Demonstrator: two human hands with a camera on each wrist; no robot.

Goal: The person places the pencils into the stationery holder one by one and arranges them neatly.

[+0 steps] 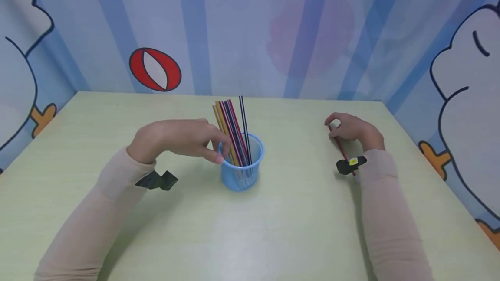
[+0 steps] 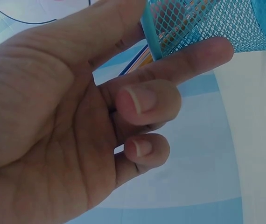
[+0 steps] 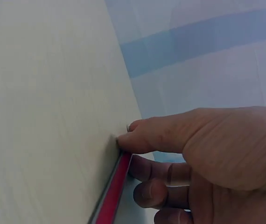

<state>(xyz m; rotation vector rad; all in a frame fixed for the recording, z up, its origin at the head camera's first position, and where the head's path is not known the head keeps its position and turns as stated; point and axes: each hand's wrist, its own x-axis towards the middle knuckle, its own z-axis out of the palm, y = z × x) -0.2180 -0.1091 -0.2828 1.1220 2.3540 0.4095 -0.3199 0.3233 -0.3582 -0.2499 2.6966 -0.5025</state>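
A light blue mesh pen holder stands upright on the table, with several striped pencils leaning in it. My left hand holds the holder's rim between thumb and forefinger, one finger showing through the mesh in the left wrist view. The other fingers are bent loosely. Far to the right, my right hand pinches one end of a red pencil with dark edges between thumb and fingertips. The pencil lies low along the table surface, its near end partly hidden by the wrist strap in the head view.
The pale table reaches back to a blue striped wall with a red and white ball drawn on it. Cartoon-printed side walls flank the table. A black wrist camera hangs under the left wrist, another by the right.
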